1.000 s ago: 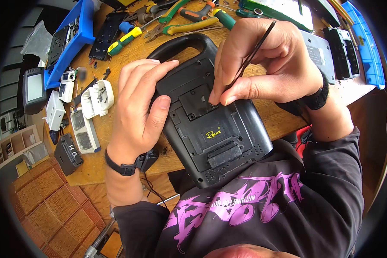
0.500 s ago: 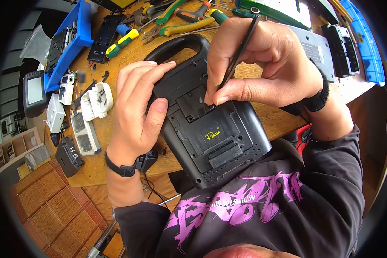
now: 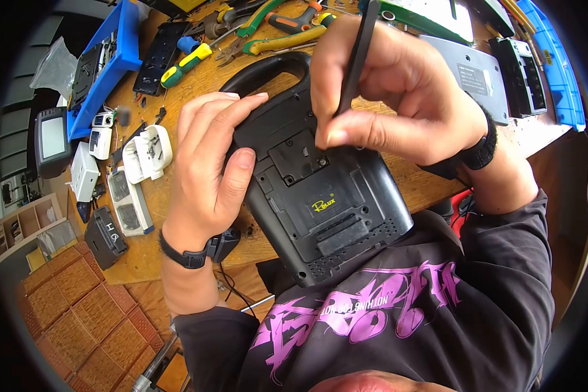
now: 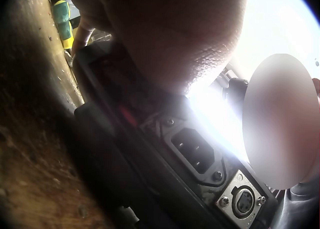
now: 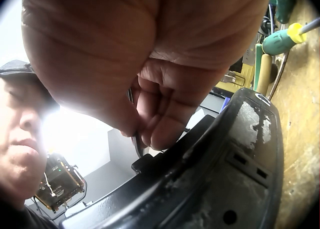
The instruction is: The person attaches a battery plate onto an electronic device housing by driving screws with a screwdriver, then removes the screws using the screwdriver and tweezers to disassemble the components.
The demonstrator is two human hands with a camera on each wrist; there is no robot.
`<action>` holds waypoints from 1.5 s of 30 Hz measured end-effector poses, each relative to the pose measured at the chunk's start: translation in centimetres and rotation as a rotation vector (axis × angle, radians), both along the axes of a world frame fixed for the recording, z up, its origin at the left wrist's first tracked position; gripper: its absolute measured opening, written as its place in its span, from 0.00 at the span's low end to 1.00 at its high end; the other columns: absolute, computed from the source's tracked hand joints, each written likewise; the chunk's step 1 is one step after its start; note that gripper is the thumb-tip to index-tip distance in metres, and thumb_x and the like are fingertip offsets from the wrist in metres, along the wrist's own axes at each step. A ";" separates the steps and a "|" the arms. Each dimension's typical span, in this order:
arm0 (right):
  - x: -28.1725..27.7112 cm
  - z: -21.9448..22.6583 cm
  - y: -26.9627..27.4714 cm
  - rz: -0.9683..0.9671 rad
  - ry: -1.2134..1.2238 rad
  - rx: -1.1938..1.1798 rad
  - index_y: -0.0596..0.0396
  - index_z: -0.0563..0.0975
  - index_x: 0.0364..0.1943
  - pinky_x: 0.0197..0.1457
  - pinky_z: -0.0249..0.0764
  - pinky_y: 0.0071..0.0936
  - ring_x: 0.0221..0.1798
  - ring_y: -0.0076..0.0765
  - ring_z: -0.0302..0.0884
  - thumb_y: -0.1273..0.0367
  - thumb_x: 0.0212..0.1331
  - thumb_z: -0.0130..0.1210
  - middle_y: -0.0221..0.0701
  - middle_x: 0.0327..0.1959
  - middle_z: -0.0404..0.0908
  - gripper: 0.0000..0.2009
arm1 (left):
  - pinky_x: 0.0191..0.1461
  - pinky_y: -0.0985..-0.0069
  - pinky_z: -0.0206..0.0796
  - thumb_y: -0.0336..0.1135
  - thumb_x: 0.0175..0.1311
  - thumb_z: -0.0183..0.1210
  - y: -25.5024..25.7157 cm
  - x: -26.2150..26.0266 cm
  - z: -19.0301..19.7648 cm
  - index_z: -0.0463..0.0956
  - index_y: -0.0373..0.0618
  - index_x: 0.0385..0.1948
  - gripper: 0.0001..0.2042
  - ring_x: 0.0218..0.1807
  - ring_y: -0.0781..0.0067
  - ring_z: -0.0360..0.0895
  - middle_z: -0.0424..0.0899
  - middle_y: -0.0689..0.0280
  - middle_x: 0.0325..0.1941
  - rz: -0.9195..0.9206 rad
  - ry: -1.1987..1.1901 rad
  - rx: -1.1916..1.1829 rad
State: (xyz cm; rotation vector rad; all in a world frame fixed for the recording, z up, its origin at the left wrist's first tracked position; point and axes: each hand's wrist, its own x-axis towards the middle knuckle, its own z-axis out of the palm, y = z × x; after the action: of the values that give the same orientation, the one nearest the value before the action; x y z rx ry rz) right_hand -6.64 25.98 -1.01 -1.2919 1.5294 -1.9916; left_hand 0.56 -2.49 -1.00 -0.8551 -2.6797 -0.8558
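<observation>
A black Rolux battery charger (image 3: 336,179) with a loop handle (image 3: 264,75) lies back-up between the hands, its near end by the shirt. My left hand (image 3: 206,160) rests on its left edge, fingers extended over the upper part. My right hand (image 3: 405,98) pinches black tweezers (image 3: 358,59) between thumb and fingers, just above a small plate (image 3: 291,157). The tweezer tips are hidden behind the fingertips. At the plate's right corner a screw (image 3: 323,162) shows. The left wrist view shows a power socket (image 4: 192,149) and a round connector (image 4: 245,201) on the charger's side.
Pliers (image 3: 284,42) and a green-yellow screwdriver (image 3: 186,65) lie behind the charger. On the left are a blue tray (image 3: 114,62), an open white case (image 3: 147,153) and a black part marked HQ (image 3: 104,238). A grey device (image 3: 473,75) sits at right.
My right hand has lifted slightly away from the plate, uncovering the corner screw, and the tweezers stand more upright. The left hand stays on the charger.
</observation>
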 end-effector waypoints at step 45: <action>-2.0 -1.5 0.8 -0.699 0.570 0.787 0.60 0.76 0.29 0.25 0.61 0.36 0.18 0.35 0.61 0.62 0.72 0.69 0.33 0.15 0.67 0.19 | 0.71 0.54 0.66 0.51 0.78 0.54 0.0 0.1 0.1 0.83 0.36 0.61 0.26 0.64 0.43 0.75 0.84 0.49 0.56 -0.008 -0.003 0.007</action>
State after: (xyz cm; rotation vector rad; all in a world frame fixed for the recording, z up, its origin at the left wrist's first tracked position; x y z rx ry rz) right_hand -8.63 26.79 -2.50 -1.0747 2.9401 -1.0166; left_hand 0.63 -2.53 -0.87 -0.8650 -2.6755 -0.8682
